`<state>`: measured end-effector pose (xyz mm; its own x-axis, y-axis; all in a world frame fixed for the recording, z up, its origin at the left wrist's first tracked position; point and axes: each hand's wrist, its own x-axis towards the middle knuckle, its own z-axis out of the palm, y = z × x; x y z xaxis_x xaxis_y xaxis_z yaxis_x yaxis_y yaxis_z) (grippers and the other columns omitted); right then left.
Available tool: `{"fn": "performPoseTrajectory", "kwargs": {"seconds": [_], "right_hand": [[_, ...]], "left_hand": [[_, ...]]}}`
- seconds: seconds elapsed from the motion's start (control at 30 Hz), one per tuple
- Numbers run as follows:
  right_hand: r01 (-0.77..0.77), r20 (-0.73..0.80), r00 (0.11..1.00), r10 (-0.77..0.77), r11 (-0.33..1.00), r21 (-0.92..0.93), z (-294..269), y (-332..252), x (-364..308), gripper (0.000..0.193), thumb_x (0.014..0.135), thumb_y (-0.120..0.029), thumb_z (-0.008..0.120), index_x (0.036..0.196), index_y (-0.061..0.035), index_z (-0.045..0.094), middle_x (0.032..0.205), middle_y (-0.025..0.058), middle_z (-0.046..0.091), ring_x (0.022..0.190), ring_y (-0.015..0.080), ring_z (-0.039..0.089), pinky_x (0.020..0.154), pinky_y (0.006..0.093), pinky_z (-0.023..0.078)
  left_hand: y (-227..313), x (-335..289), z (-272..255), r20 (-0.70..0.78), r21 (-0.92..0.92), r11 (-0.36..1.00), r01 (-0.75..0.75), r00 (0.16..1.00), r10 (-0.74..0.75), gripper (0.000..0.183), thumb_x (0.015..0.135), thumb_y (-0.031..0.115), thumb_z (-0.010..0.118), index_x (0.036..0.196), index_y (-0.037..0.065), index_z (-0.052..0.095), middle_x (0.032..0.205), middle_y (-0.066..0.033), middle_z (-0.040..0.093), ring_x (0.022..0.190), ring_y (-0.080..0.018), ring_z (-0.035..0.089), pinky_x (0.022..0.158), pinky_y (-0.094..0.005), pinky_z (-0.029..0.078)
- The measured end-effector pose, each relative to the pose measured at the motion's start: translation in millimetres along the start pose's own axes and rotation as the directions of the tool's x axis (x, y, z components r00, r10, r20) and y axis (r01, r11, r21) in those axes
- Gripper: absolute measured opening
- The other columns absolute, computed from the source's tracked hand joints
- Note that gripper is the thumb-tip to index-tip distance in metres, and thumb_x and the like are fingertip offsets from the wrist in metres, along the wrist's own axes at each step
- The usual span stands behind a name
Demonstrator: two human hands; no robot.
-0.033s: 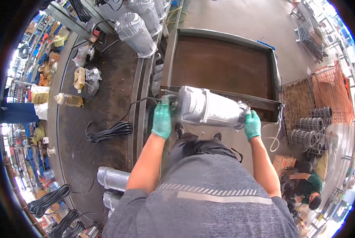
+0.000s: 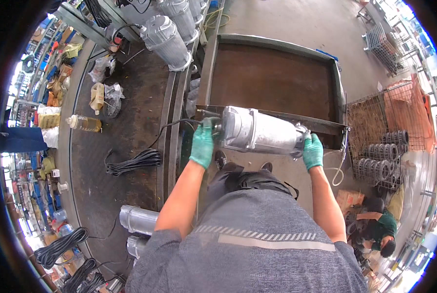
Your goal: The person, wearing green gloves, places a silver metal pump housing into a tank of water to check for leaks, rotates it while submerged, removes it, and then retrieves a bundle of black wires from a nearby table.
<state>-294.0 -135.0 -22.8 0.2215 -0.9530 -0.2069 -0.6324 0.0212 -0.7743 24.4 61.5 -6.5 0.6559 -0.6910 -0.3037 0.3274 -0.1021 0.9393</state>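
A silver, ribbed submersible pump (image 2: 265, 131) lies sideways between my hands, at the near edge of a metal tray. At its cable end, my green-gloved left hand (image 2: 202, 146) has its fingers closed by the cable fitting. My right hand (image 2: 312, 151), gloved in the same green, grips the narrower far end of the pump; its fingertips are partly hidden behind the metal. From the left end a black cable (image 2: 172, 124) runs over the bench edge to a coiled bundle (image 2: 135, 162) on the bench.
Beyond the pump stands a brown-bottomed metal tray (image 2: 277, 78). Upright pumps (image 2: 166, 43) line the bench's far end; others (image 2: 139, 219) lie beside my left arm. Bottles (image 2: 85, 123) rest on the bench (image 2: 94, 166). At right are a wire cage (image 2: 370, 122) with metal rings and a crouching person (image 2: 382, 227).
The pump and both my hands have shifted very slightly to the right. My grip looks the same.
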Motion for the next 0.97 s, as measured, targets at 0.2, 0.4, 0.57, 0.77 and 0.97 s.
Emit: {"fn": "performPoseTrajectory", "kwargs": {"seconds": [0.2,0.4,0.57,0.77,0.97], "right_hand": [[0.088,-0.118,0.985,-0.123,0.96,-0.266,-7,25,34,0.043,0.107,-0.039,0.053,0.1,0.0018,0.064,0.086,0.0285,0.067,0.075,0.047,0.059,0.072,0.0493,0.05],[0.093,-0.116,0.984,-0.136,0.943,-0.319,3,28,45,0.042,0.105,-0.041,0.057,0.094,-0.0011,0.062,0.085,0.028,0.067,0.079,0.0504,0.06,0.07,0.0515,0.049],[0.053,-0.134,0.986,-0.099,0.95,-0.306,1,27,41,0.038,0.103,-0.038,0.058,0.094,-0.0014,0.062,0.089,0.0282,0.069,0.084,0.0499,0.065,0.073,0.0536,0.051],[-0.105,0.031,0.994,0.1,0.961,0.258,-15,49,50,0.057,0.104,-0.057,0.053,0.102,-0.0013,0.067,0.084,0.013,0.068,0.074,0.0228,0.06,0.071,0.0396,0.051],[-0.236,-0.25,0.948,0.197,0.962,-0.137,-69,127,29,0.043,0.1,-0.052,0.064,0.107,-0.0094,0.067,0.105,0.0141,0.078,0.095,0.0324,0.074,0.086,0.0462,0.056]], "left_hand": [[-84,53,3,-0.018,0.374,0.901,0.22,0.973,-0.23,0.057,0.107,0.053,0.051,0.119,0.0,0.068,0.105,-0.0134,0.072,0.092,-0.0225,0.064,0.087,-0.0368,0.052],[-107,71,1,-0.042,0.721,0.677,0.15,0.984,-0.173,0.064,0.108,0.052,0.043,0.118,-0.005,0.07,0.118,-0.0315,0.069,0.114,-0.046,0.064,0.095,-0.05,0.05],[-71,63,-11,0.085,0.939,0.344,0.007,0.964,-0.25,0.064,0.104,0.058,0.042,0.107,0.003,0.076,0.116,-0.0287,0.069,0.113,-0.0452,0.065,0.099,-0.0559,0.049],[-19,20,28,0.135,0.729,0.668,-0.148,0.988,0.072,0.052,0.103,0.036,0.064,0.148,0.014,0.052,0.115,-0.0214,0.073,0.104,-0.0395,0.07,0.091,-0.0445,0.055],[-16,17,55,0.282,0.761,0.582,-0.287,0.954,0.103,0.074,0.091,0.022,0.079,0.156,0.013,0.045,0.147,-0.0196,0.059,0.129,-0.0332,0.063,0.11,-0.0399,0.049]]}}
